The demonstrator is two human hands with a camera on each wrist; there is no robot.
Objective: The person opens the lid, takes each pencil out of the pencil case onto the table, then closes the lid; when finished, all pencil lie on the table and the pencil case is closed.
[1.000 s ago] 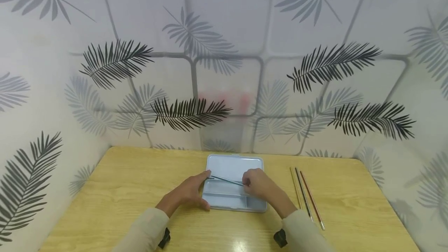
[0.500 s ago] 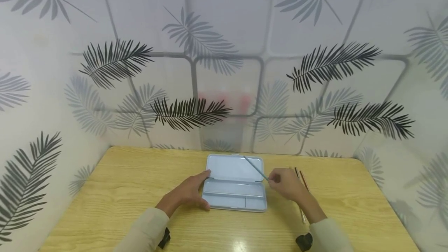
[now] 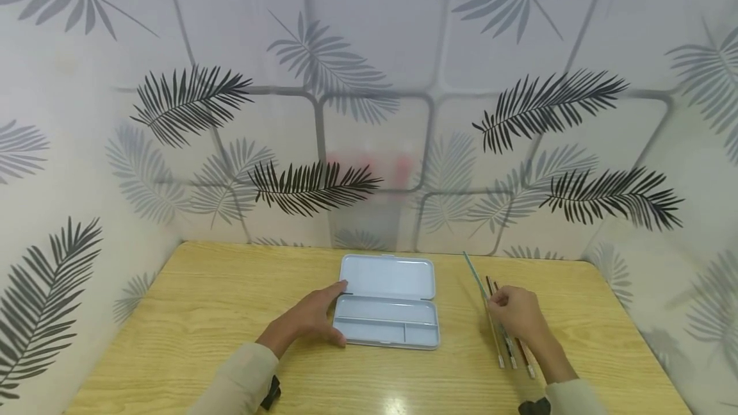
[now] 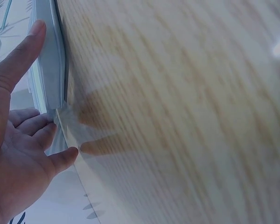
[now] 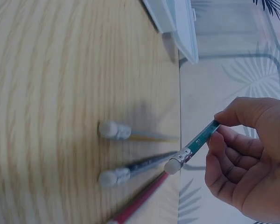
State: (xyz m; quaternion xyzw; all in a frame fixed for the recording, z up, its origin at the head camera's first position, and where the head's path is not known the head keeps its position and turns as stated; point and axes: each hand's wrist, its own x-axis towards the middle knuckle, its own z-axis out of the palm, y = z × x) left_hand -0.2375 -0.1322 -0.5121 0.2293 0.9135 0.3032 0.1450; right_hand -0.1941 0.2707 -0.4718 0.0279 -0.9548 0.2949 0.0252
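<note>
A light blue pencil case (image 3: 369, 330) lies flat with its lid (image 3: 387, 276) folded back; its tray has divided compartments holding nothing. My left hand (image 3: 311, 316) rests at the case's left side, thumb and fingers spread along the edge; in the left wrist view the thumb (image 4: 25, 53) touches the case wall. Off to the right, my right hand (image 3: 521, 319) pinches a green pencil (image 5: 198, 142) with a white eraser, raised above the table. Below it lie a yellow pencil (image 5: 149, 137), a dark pencil (image 5: 147, 163) and a red pencil (image 5: 140, 200), partly covered by the hand in the head view.
The wooden table (image 3: 230, 287) stretches out on both sides of the case. A wall sheet with a leaf pattern (image 3: 369, 146) stands right behind the table's far edge.
My right hand has carried the green pencil from over the case rightwards to above the other pencils, and the pencil has turned steeper. The left hand and the case have stayed put.
</note>
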